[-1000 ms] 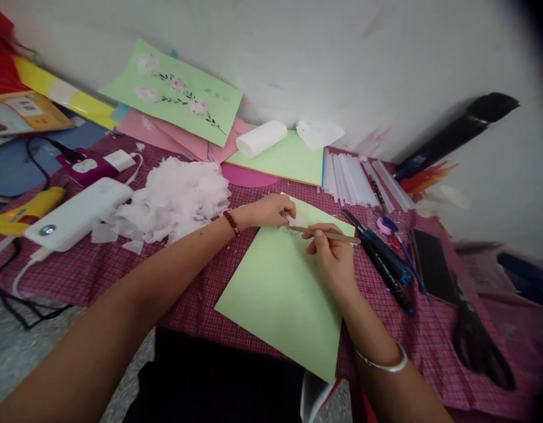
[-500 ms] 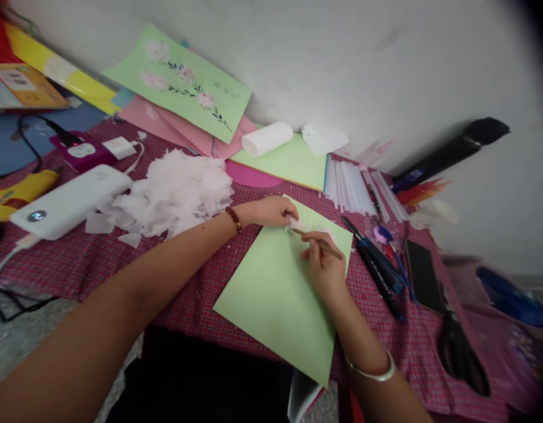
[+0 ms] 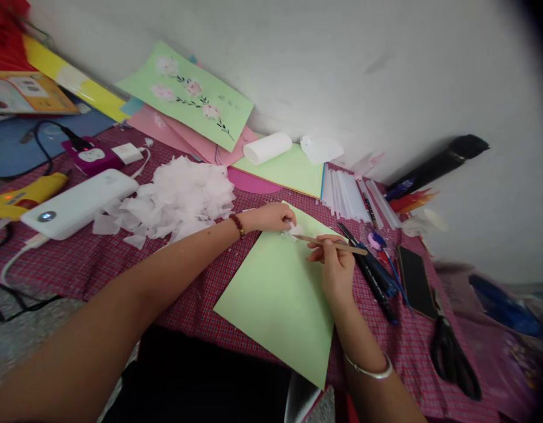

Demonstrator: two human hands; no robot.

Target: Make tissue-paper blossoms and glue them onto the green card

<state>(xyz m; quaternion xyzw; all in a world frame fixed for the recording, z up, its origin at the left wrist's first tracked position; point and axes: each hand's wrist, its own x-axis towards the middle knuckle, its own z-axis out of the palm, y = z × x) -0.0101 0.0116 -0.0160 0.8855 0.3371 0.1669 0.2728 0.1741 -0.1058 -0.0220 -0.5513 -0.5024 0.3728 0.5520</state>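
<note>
A light green sheet of paper [image 3: 280, 299] lies on the red checked tablecloth [image 3: 77, 264] in front of me. My left hand [image 3: 271, 216] is closed in a pinch on a small white tissue piece [image 3: 292, 230] near the sheet's far corner. My right hand [image 3: 335, 264] is closed around a thin wooden stick [image 3: 337, 245], whose tip touches the tissue piece. A bead bracelet is on my left wrist and a silver bangle on my right.
A heap of white tissue scraps [image 3: 174, 197], a white power bank [image 3: 77, 204] and a yellow glue gun [image 3: 27, 194] lie left. Coloured sheets [image 3: 190, 97] lean on the wall beside a tissue roll [image 3: 267, 148]. Pens [image 3: 372, 270], a phone [image 3: 415, 282] and scissors [image 3: 452, 352] lie right.
The stick in my right hand has swung from steeply angled to nearly level, its tip staying at the tissue piece. My left hand keeps its pinch. The view has shifted slightly.
</note>
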